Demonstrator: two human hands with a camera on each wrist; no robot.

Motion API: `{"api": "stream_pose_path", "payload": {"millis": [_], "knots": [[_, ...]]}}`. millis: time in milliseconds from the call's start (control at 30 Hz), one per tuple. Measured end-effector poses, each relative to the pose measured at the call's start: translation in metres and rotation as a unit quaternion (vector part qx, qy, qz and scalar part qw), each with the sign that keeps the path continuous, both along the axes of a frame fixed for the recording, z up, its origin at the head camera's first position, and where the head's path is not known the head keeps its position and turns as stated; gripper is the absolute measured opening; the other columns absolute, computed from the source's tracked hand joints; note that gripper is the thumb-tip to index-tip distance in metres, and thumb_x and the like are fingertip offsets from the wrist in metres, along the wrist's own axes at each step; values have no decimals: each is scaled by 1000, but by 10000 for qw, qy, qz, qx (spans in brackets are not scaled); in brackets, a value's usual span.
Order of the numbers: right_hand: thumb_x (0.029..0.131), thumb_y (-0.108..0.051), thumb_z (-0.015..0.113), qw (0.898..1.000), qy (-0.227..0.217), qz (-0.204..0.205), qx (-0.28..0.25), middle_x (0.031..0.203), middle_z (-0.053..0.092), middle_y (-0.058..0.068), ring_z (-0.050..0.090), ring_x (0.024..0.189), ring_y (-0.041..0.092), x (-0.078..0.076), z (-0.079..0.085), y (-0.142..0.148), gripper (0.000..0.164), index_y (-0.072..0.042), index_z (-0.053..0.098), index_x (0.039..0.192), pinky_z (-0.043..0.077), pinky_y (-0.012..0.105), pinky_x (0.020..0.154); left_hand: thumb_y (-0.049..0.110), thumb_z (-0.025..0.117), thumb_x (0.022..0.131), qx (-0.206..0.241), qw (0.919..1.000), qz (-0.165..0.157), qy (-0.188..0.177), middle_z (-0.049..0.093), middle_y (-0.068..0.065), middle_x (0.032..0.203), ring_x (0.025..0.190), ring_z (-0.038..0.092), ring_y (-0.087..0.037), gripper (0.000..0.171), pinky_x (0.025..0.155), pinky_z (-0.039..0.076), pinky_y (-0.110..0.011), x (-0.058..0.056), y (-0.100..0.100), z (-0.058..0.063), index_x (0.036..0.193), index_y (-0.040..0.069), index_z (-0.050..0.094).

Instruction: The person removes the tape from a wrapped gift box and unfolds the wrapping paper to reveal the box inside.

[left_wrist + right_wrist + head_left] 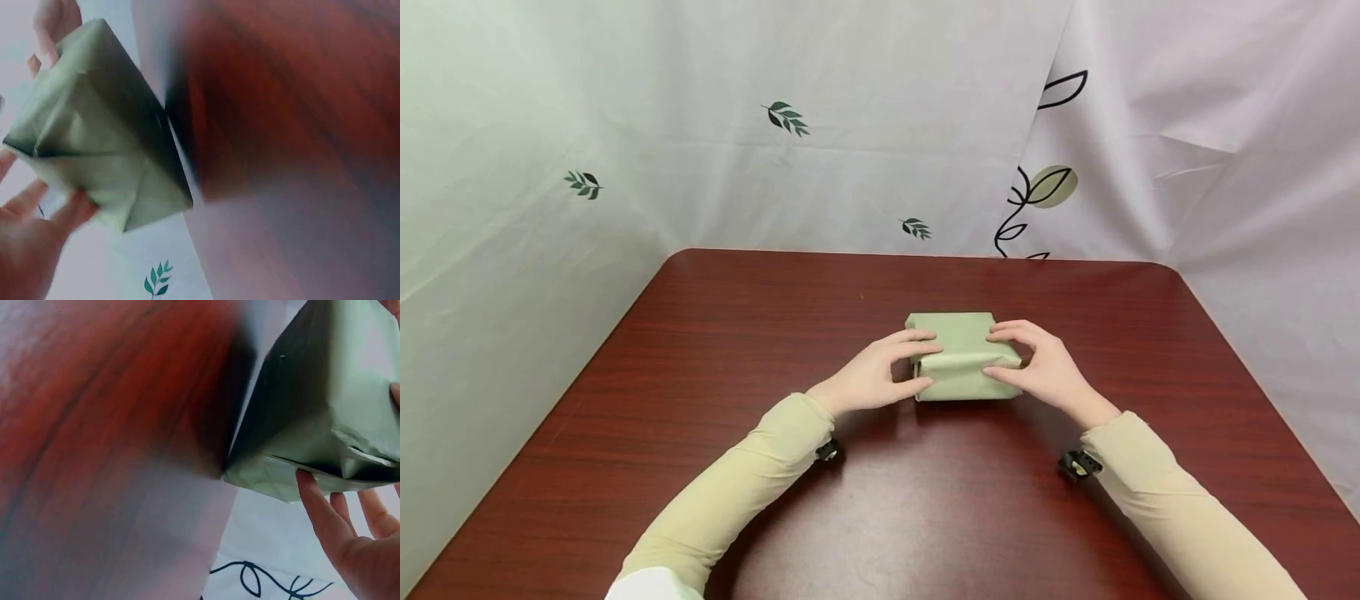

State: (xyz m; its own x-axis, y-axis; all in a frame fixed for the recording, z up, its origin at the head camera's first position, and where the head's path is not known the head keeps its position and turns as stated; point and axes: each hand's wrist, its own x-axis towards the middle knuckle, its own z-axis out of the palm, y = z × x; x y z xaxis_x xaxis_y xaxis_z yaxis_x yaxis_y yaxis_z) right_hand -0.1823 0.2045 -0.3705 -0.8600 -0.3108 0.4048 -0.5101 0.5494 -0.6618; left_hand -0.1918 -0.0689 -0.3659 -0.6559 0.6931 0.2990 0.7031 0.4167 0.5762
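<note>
A box-shaped package wrapped in pale green paper (964, 373) is on the far middle part of the table, a little right of centre. My left hand (876, 371) holds its left side, fingers over the top edge and thumb at the front face. On the opposite side my right hand (1047, 371) grips it the same way, the thumb by the near corner. Folded paper flaps show on the package's end in the left wrist view (94, 175). A creased fold with a dark gap shows near the right thumb in the right wrist view (369, 456).
The dark red wooden table (737, 333) has rounded far corners. White cloth (880, 167) with printed leaves hangs behind it and along both sides. A small black wrist camera (1080, 465) sits under the right sleeve, another (828, 451) under the left.
</note>
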Motion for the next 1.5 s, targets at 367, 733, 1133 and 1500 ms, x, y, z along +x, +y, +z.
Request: {"api": "stream_pose_path", "payload": {"millis": [367, 733, 1133, 1500], "knots": [[75, -14, 80, 9972, -426, -519, -338, 109, 67, 9, 49, 95, -10, -5, 11, 1, 31, -8, 69, 103, 38, 10, 74, 7, 80, 73, -76, 9911, -449, 1255, 45, -12, 140, 131, 41, -24, 70, 108, 35, -31, -4, -1, -3, 135, 8, 49], [81, -22, 75, 9896, -1273, -491, -451, 105, 64, 4, 55, 75, 0, -1, 28, 2, 36, -9, 66, 113, 46, 18, 60, 9, 75, 71, 468, 9782, -366, 1991, 50, -16, 133, 122, 49, -25, 56, 102, 40, -30, -7, 1, -4, 124, 10, 58], [92, -5, 58, 9837, -1171, 465, -1285, 111, 60, -15, 58, 97, -1, 7, 47, 17, 36, -11, 56, 127, 51, 18, 71, -1, 71, 75, 1995, 9794, 222, -228, 55, -15, 128, 118, 53, -24, 42, 94, 48, -31, -3, -4, 20, 116, 2, 62], [77, 14, 66, 9668, -1321, 1283, -1773, 119, 55, -11, 63, 99, 2, 9, 30, 21, 71, -10, 42, 140, 53, 21, 81, -2, 61, 85, 2578, 9375, 954, -2132, 59, -19, 122, 100, 61, -17, 37, 84, 49, -28, -6, -8, 23, 122, -1, 57]]}}
